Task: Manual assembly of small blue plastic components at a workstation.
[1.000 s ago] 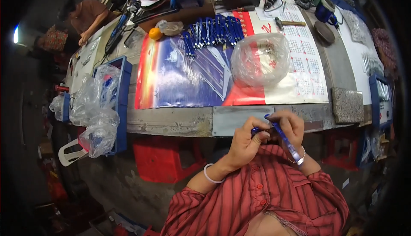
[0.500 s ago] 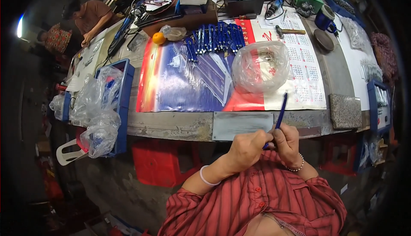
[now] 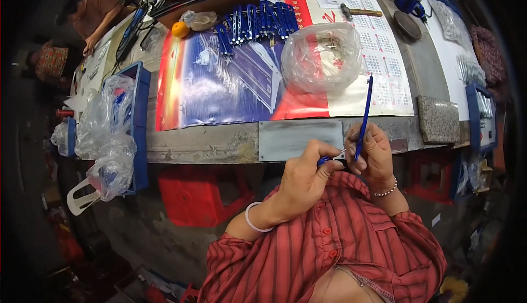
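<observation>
My right hand (image 3: 377, 152) grips a slim blue pen-like stick (image 3: 364, 119) near its lower end, and the stick rises upright past the table's front edge. My left hand (image 3: 307, 174) pinches a short blue piece (image 3: 325, 160), from which a thin metal tip points toward the right hand. Both hands are close together in front of my chest, the two blue parts apart from each other. Beyond them on the table lies a pile of similar blue pens (image 3: 258, 23) with silvery ends. A clear plastic bag (image 3: 321, 58), opened into a bowl shape, stands right of that pile.
A grey plate (image 3: 299, 141) lies at the table's front edge; a stone block (image 3: 438, 119) is farther right. A hammer (image 3: 359, 12), a blue mug (image 3: 409, 1) and an orange (image 3: 180, 29) lie farther back. Left stands a blue crate (image 3: 140, 132) with plastic bags. Another person works far left.
The blue stick spanned both hands before; now the right hand holds it upright, and the left hand has drawn left with a short tipped piece. The view has shifted slightly.
</observation>
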`<state>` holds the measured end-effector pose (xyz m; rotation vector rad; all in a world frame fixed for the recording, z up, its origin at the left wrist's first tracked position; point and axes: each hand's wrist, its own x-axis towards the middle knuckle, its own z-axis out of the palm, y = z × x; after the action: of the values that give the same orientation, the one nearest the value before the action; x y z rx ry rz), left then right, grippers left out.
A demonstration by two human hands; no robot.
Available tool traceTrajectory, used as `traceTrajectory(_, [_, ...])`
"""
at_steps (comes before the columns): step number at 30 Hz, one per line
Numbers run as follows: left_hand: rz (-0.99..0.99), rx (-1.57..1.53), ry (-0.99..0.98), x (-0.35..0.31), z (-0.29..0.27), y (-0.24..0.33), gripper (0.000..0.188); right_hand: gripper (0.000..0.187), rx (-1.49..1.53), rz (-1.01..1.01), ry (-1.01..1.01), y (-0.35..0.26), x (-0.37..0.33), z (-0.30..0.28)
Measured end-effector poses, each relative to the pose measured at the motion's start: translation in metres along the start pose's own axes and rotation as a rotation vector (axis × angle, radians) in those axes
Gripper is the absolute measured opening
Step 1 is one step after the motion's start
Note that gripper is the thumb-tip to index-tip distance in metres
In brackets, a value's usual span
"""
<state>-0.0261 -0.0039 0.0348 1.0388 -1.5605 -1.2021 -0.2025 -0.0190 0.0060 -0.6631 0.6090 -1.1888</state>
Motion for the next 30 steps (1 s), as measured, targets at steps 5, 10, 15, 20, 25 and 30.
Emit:
traceTrajectory(5, [-0.017, -0.09, -0.013, 0.001, 0.007, 0.0, 0.017, 0.026, 0.032, 0.052, -0.045, 0.002, -0.002, -0.002])
traceTrajectory(10, [-0.011, -0.165, -0.046, 0.003, 0.012, 0.001, 0.016, 0.025, -0.032, 0.035, -0.045, 0.005, -0.004, -0.001])
traceTrajectory(15, [-0.033, -0.211, -0.048, 0.002, 0.016, -0.005, 0.011, 0.025, -0.131, -0.06, -0.075, 0.012, -0.004, -0.007])
traceTrajectory(20, [0.062, 0.194, -0.044, 0.003, 0.013, 0.002, 0.012, 0.023, -0.231, -0.11, -0.01, 0.018, -0.006, -0.006])
traceTrajectory(25, [0.037, 0.362, -0.156, 0.006, 0.005, 0.007, 0.019, 0.023, -0.286, -0.139, 0.07, 0.023, -0.012, -0.01])
traceTrajectory(30, [0.069, 0.242, -0.067, 0.001, 0.008, 0.0, 0.014, 0.022, -0.245, -0.071, 0.045, 0.017, -0.009, -0.006])
